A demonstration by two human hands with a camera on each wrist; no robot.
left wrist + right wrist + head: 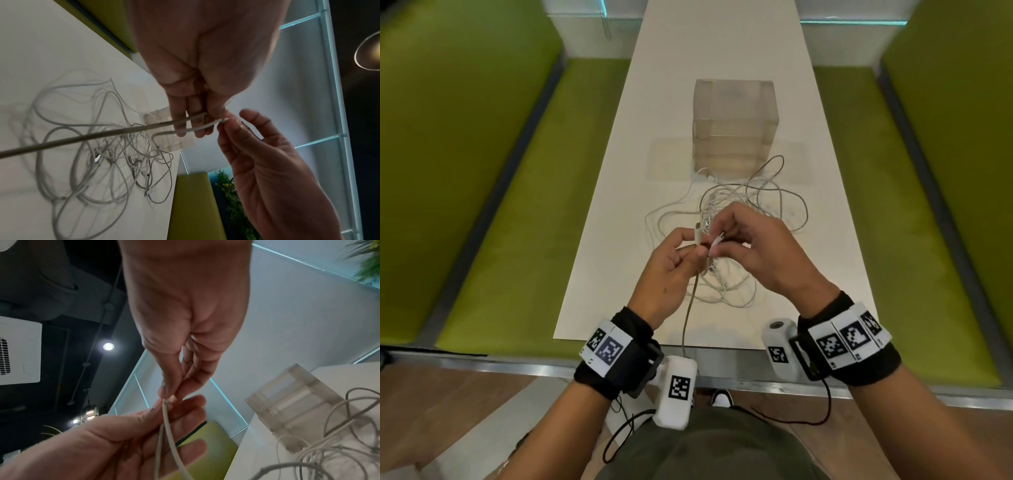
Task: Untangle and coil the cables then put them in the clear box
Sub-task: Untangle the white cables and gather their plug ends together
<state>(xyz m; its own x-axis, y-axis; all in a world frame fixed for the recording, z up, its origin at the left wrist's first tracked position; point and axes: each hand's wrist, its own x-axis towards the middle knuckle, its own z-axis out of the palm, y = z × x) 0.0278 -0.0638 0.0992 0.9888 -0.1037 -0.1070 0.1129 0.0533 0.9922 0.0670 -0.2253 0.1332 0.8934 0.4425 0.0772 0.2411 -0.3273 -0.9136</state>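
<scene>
Cables (753, 192) white matt plastic; box (734, 120) frosted clear plastic; table (722, 51) smooth matt white.

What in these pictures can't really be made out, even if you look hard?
- Number of cables: head view, the white tangle overlaps itself too much to count.
- Inside of the clear box: head view, cloudy walls blur it.
- Beige cable: its lower end drops behind the table edge.
- Plug tip: right wrist view, the right hand fingers cover it.
</scene>
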